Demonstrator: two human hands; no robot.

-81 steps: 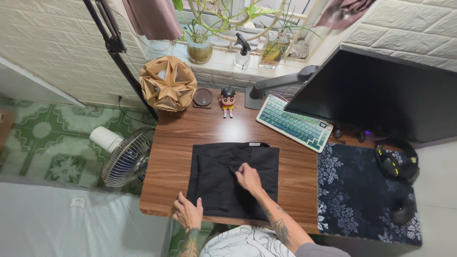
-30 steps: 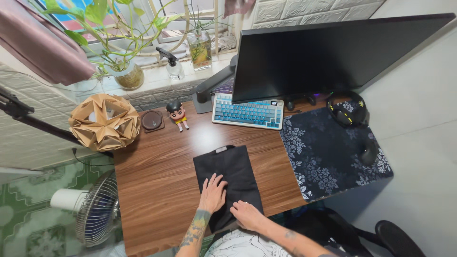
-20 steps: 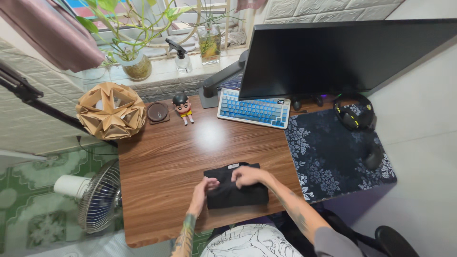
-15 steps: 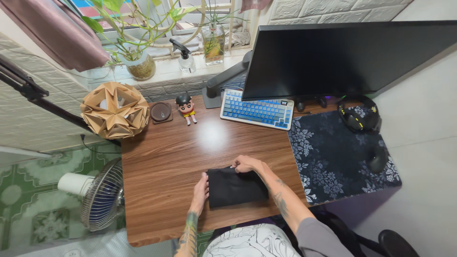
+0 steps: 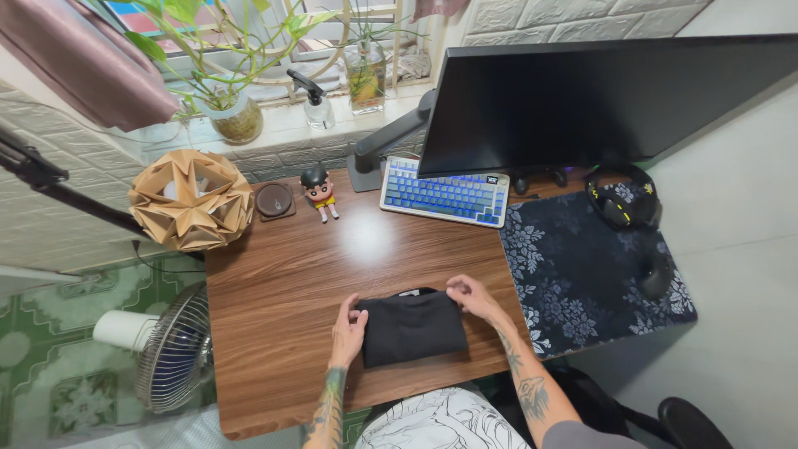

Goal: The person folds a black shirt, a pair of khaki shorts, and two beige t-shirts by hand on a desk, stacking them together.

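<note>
A: Left to right, quick. Left hand (image 5: 347, 323)?

B: Fingers curled, pinching the left edge of the folded black garment (image 5: 411, 326), thumb on top. The garment lies between both hands on the wooden desk (image 5: 274, 283), near its front edge.

A: Right hand (image 5: 472, 295)?

B: At the garment's upper right corner, fingertips pinching that corner. Cannot tell how tight.

A: How should the fold be done well?

B: My call: keep both pinches level, pull edges square, then press flat from the left hand toward the right so no layer slips. The small tag peeking out just left of the right hand suggests the top edge needs aligning.

A: Beyond the right hand?

B: Floral mat (image 5: 582, 274), clear of the garment.
</note>
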